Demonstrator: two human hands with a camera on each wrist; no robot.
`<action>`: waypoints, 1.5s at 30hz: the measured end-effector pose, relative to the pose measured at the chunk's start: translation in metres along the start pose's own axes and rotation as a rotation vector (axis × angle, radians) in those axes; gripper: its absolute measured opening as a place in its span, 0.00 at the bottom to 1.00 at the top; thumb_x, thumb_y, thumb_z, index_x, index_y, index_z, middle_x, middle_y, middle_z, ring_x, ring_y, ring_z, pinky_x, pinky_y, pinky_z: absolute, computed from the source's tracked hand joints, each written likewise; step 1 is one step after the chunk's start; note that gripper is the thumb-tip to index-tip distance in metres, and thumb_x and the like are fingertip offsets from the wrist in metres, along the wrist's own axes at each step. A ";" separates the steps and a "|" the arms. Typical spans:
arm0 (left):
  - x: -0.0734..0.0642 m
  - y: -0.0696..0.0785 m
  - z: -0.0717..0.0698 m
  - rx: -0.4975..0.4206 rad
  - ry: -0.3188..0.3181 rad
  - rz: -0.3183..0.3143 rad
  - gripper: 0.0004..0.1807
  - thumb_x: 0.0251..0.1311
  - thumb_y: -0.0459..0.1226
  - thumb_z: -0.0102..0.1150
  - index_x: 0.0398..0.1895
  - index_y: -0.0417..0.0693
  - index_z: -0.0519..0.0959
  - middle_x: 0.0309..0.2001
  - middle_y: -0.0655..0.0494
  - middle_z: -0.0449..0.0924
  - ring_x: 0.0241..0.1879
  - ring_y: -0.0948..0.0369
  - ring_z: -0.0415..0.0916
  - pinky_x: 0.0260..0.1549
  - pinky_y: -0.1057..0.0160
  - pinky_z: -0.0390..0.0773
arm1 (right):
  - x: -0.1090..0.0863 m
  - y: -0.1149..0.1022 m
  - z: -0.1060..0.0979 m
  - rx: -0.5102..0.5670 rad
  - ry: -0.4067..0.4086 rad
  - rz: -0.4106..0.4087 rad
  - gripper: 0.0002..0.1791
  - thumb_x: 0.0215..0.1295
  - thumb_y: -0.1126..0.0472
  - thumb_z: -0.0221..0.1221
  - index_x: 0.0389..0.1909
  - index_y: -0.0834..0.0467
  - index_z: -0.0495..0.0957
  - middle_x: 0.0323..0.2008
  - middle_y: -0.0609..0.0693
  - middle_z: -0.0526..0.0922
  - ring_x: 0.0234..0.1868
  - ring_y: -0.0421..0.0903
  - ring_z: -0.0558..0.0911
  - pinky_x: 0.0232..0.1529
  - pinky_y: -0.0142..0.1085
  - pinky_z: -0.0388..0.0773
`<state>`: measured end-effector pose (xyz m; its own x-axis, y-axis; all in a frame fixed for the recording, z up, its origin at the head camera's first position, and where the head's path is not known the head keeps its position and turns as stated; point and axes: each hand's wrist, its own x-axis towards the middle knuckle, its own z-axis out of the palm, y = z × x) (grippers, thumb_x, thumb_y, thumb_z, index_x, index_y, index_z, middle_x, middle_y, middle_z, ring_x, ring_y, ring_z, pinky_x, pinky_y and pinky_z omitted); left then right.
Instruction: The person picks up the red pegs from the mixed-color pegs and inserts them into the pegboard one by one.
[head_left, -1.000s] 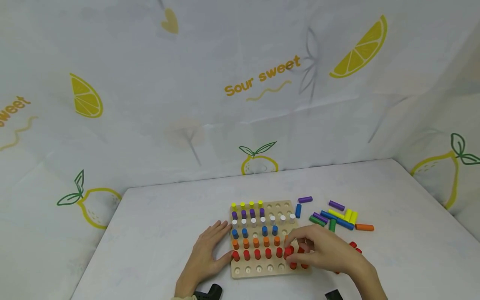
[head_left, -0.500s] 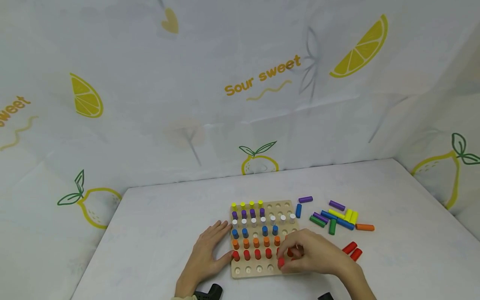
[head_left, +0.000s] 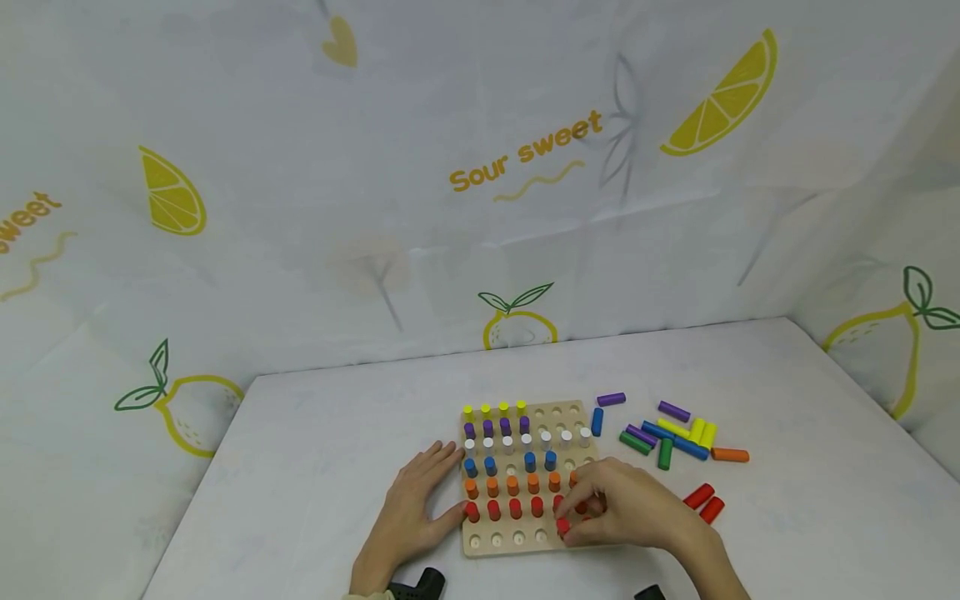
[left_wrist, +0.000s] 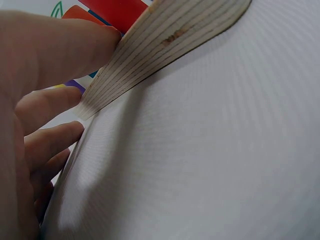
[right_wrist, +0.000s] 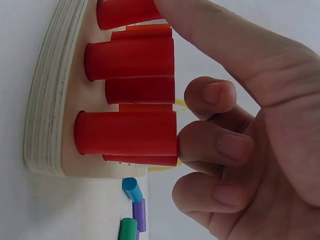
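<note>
A wooden peg board (head_left: 501,550) holds rows of upright yellow, purple, white, blue, orange and red pegs. My right hand (head_left: 637,504) pinches a red peg (head_left: 563,527) between thumb and forefinger, over the front row. In the right wrist view that peg (right_wrist: 127,12) stands upright at the board's surface, its top under a fingertip; whether it is fully seated I cannot tell. Other red pegs (right_wrist: 130,132) stand beside it, near the curled remaining fingers. My left hand (head_left: 411,504) lies at the board's left side, its thumb touching the edge (left_wrist: 135,60).
Right of the board lie two loose red pegs (head_left: 699,497), an orange peg (head_left: 730,455), green pegs (head_left: 665,454), and several blue, purple and yellow ones. A blue peg (head_left: 597,422) lies close to the board's right edge. Printed cloth hangs behind the table.
My right hand has moved left along the board with the red peg, from the front row's right end to a hole farther left. Over the last half second it barely shifts. My left hand stays put.
</note>
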<state>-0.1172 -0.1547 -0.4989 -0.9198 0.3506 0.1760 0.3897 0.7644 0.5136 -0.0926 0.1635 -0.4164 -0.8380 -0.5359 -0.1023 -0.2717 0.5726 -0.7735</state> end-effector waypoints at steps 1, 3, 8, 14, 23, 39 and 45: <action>0.000 0.000 0.000 0.003 0.003 0.002 0.36 0.57 0.54 0.63 0.71 0.60 0.74 0.72 0.59 0.74 0.77 0.53 0.65 0.75 0.42 0.66 | 0.000 0.000 0.000 -0.006 0.004 -0.002 0.08 0.50 0.51 0.78 0.32 0.44 0.92 0.21 0.37 0.73 0.23 0.31 0.70 0.22 0.24 0.65; 0.000 0.000 0.000 0.007 0.005 0.003 0.36 0.57 0.54 0.63 0.71 0.61 0.74 0.72 0.59 0.74 0.76 0.53 0.65 0.75 0.42 0.66 | 0.000 0.000 0.001 -0.010 0.006 -0.001 0.07 0.50 0.51 0.78 0.32 0.43 0.92 0.21 0.37 0.73 0.23 0.31 0.71 0.22 0.24 0.65; 0.000 0.000 0.001 0.012 0.021 0.018 0.36 0.56 0.53 0.64 0.71 0.60 0.74 0.71 0.59 0.75 0.76 0.54 0.66 0.75 0.43 0.67 | 0.000 0.000 0.001 -0.022 0.008 0.002 0.08 0.49 0.52 0.78 0.31 0.44 0.92 0.21 0.38 0.74 0.24 0.32 0.71 0.22 0.25 0.66; 0.000 0.000 0.000 0.007 0.023 0.030 0.36 0.56 0.51 0.65 0.71 0.59 0.74 0.71 0.58 0.76 0.76 0.54 0.67 0.75 0.44 0.67 | -0.001 -0.001 0.003 -0.075 0.015 0.013 0.09 0.48 0.51 0.79 0.31 0.43 0.91 0.21 0.39 0.74 0.24 0.32 0.70 0.22 0.25 0.64; 0.000 0.000 -0.001 -0.004 0.010 0.009 0.36 0.56 0.52 0.64 0.71 0.60 0.74 0.71 0.58 0.75 0.76 0.53 0.66 0.75 0.43 0.66 | 0.000 -0.004 0.003 -0.119 0.013 0.008 0.09 0.49 0.51 0.78 0.32 0.43 0.91 0.21 0.38 0.74 0.23 0.31 0.69 0.22 0.25 0.63; 0.000 0.000 -0.001 0.003 0.008 0.005 0.36 0.57 0.53 0.64 0.72 0.61 0.74 0.72 0.59 0.75 0.76 0.53 0.66 0.75 0.42 0.66 | -0.005 -0.003 -0.007 -0.088 0.012 0.029 0.09 0.52 0.45 0.76 0.34 0.41 0.91 0.24 0.35 0.78 0.27 0.31 0.72 0.24 0.25 0.67; 0.001 0.000 -0.001 0.008 0.003 0.006 0.36 0.57 0.54 0.64 0.72 0.61 0.73 0.72 0.59 0.75 0.76 0.54 0.66 0.75 0.43 0.66 | -0.017 0.005 -0.022 -0.067 0.036 0.068 0.08 0.55 0.45 0.74 0.36 0.39 0.90 0.26 0.35 0.79 0.30 0.33 0.72 0.26 0.27 0.69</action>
<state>-0.1178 -0.1549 -0.4981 -0.9174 0.3542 0.1814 0.3960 0.7664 0.5058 -0.0905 0.1889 -0.4046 -0.8718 -0.4724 -0.1297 -0.2438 0.6480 -0.7216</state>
